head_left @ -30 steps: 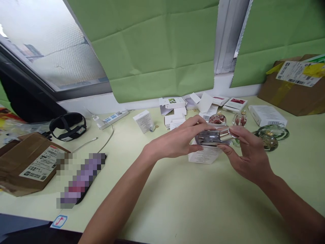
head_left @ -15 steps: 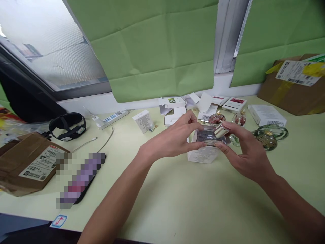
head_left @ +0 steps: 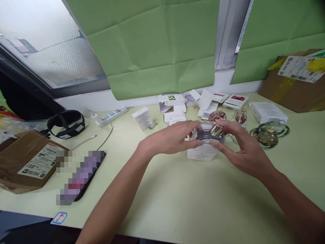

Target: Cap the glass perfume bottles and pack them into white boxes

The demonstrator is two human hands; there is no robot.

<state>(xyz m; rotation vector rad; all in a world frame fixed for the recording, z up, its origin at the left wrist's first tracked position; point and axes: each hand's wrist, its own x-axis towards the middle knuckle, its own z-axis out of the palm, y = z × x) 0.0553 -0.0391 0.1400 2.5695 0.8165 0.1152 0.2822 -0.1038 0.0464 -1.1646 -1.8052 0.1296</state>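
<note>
The bottle (head_left: pixel 207 135) lay between your two hands, above the upper part of a white box (head_left: pixel 202 154), with its dark glass toward your left hand (head_left: pixel 172 138) and its shiny cap (head_left: pixel 216 129) toward your right hand (head_left: pixel 242 144). Your right hand gripped the bottle at the cap end: fingers at the cap, thumb lower, on the near side. Your left hand was partly closed around the other end, thumb on the near side and fingers curled beyond; I cannot tell whether it pinched the glass or a flap of the box. The box stood on the table (head_left: pixel 175 189) below both hands, its printed side facing you. How far the bottle sat inside it was hidden. Just past your right fingers stood two red bottles (head_left: pixel 217 116), and a round bottle (head_left: pixel 264 138) lay right of your right hand. A carton (head_left: pixel 143 119) stood beyond your left wrist, apart from it.
</note>
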